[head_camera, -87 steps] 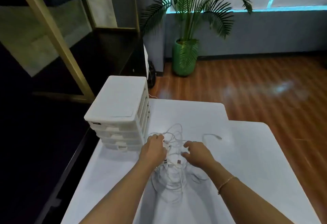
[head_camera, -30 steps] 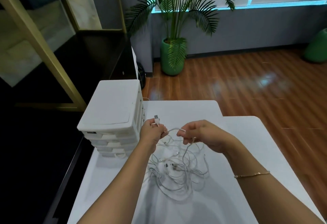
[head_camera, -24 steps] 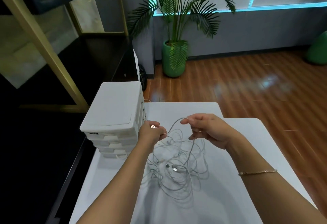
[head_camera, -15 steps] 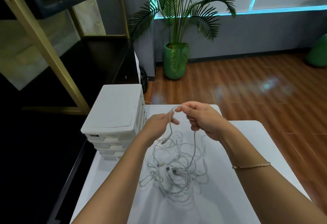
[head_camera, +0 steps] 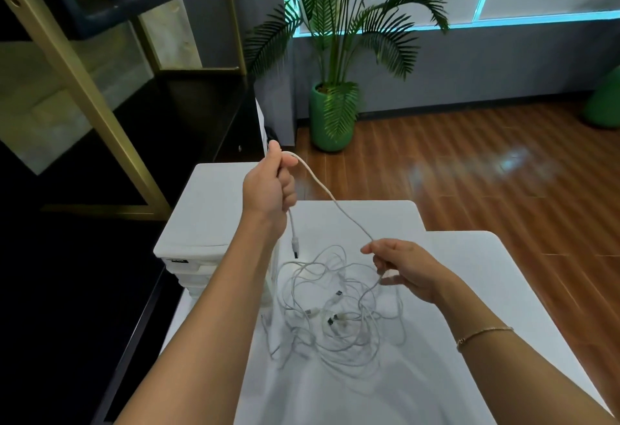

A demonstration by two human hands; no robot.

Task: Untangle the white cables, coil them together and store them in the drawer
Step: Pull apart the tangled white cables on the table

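Barely begun: the left hand (head_camera: 268,186) gripped one cable (head_camera: 330,196) raised at 11 o'clock, the right hand (head_camera: 404,268) pinched it, the tangle (head_camera: 339,310) lay on the worktop (head_camera: 469,257), drawers (head_camera: 198,267) shut.

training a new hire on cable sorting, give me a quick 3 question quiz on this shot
1. True or false: the left hand is raised above the drawer unit, gripping a white cable.
2. Where does the rest of the cable tangle lie? A) in an open drawer B) on the white table C) on the floor
3. What hangs below the left hand?

Key:
1. True
2. B
3. The cable's connector end; the right hand pinches the same strand lower down.
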